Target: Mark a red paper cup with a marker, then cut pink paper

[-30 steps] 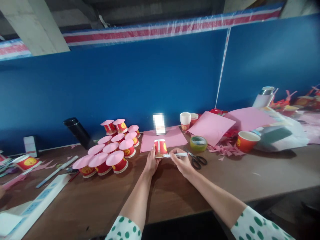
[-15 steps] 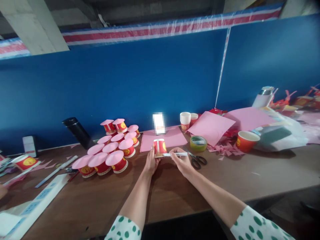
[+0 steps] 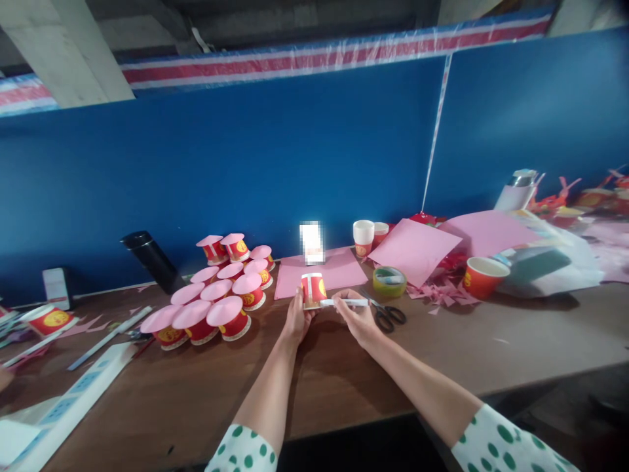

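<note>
My left hand [image 3: 297,317] is wrapped round the lower left side of a red paper cup [image 3: 313,291], which stands upside down, its wide rim low. In my right hand [image 3: 356,317] is a white pen [image 3: 348,302], pinched between the fingers and lying almost level, its tip at the cup's lower right edge. Whether the tip touches the cup cannot be made out. Behind the cup lies a pink paper sheet [image 3: 339,269]. Black scissors [image 3: 390,318] and a roll of tape [image 3: 390,282] are just right of my right hand.
Several red cups with pink paper discs [image 3: 228,311] stand at left, near a black bottle [image 3: 153,262]. Farther left are a ruler [image 3: 109,339], a cup [image 3: 51,319] and part of another person's hand [image 3: 4,378]. Pink scraps [image 3: 445,293], an orange-red cup [image 3: 484,276] and a plastic bag [image 3: 555,262] lie right.
The whole view has shifted very slightly. My hands, the cup and the pen keep nearly the same places.
</note>
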`<state>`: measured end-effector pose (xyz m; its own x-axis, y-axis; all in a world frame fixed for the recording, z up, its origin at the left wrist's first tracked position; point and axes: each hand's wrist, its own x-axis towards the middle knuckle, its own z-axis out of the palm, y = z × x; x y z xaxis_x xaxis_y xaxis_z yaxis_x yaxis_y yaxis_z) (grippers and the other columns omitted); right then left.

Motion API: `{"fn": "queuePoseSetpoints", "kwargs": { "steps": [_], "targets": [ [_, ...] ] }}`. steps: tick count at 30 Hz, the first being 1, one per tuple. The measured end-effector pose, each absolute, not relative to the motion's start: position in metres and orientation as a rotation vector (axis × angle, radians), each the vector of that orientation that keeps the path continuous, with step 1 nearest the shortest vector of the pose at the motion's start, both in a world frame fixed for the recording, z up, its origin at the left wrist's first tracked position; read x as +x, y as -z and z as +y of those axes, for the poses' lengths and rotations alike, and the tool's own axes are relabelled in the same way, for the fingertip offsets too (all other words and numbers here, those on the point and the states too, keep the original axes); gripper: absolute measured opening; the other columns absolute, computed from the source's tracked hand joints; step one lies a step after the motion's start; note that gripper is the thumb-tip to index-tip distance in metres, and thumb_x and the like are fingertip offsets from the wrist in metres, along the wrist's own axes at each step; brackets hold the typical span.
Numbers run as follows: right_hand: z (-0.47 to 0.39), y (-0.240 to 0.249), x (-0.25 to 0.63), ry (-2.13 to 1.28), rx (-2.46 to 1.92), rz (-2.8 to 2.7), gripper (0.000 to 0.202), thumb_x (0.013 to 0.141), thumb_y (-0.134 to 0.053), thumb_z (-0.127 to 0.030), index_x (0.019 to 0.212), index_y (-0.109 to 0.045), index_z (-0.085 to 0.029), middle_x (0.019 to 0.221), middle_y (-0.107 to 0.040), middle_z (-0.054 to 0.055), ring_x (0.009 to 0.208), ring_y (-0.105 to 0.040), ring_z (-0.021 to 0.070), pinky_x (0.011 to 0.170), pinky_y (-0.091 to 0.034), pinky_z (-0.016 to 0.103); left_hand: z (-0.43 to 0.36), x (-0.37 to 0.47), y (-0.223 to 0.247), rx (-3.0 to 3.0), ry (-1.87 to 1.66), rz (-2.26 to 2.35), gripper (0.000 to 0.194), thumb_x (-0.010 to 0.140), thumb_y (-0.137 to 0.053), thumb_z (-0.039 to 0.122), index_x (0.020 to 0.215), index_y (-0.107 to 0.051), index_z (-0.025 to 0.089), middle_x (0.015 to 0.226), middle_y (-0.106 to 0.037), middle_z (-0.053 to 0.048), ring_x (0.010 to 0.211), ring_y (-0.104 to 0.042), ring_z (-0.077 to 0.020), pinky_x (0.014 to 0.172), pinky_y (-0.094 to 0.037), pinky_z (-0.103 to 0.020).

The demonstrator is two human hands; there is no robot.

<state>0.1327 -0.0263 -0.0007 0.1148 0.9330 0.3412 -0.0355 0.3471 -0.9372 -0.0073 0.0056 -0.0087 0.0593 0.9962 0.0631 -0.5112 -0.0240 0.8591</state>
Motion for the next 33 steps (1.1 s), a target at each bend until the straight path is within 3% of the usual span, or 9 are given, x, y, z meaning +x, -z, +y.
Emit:
{"fn": "queuePoseSetpoints", "kwargs": {
  "steps": [7, 14, 33],
  "targets": [
    [-0.0272, 0.0004, 0.1322, -0.943, -0.918, -1.226, 0.02, 0.073, -0.057, -0.034, 0.064, -0.053, -0.016, 0.052, -0.044, -0.004, 0.045, -0.033, 0.0064, 0.041, -0.023, 0.019, 0.0063, -0.0079, 0.0082, 0.85, -1.391, 0.746, 0.042, 0.077, -0.049, 0.053, 0.09, -0.06, 0.015, 0.084, -0.065, -0.011, 0.079, -0.061, -0.0231, 0.07, -0.049, -0.035],
    [-0.0285, -0.0023, 0.1321, -0.955, -0.936, -1.201, 0.024, 0.073, -0.058, -0.04, 0.069, -0.056, -0.016, 0.053, -0.047, -0.003, 0.046, -0.036, 0.0074, 0.042, -0.025, 0.02, 0.0085, -0.0085, 0.0127, 0.864, -1.393, 0.714, 0.044, 0.076, -0.05, 0.054, 0.089, -0.059, 0.013, 0.082, -0.065, -0.011, 0.072, -0.061, -0.0201, 0.065, -0.049, -0.032],
    [-0.0283, -0.0014, 0.1322, -0.999, -0.885, -1.244, 0.02, 0.073, -0.057, -0.035, 0.066, -0.055, -0.016, 0.052, -0.045, -0.004, 0.045, -0.034, 0.0067, 0.042, -0.024, 0.019, 0.0088, -0.0085, 0.0134, 0.862, -1.397, 0.722, 0.04, 0.077, -0.051, 0.053, 0.085, -0.06, 0.015, 0.08, -0.065, -0.01, 0.068, -0.06, -0.0191, 0.064, -0.048, -0.032]
  ]
}}
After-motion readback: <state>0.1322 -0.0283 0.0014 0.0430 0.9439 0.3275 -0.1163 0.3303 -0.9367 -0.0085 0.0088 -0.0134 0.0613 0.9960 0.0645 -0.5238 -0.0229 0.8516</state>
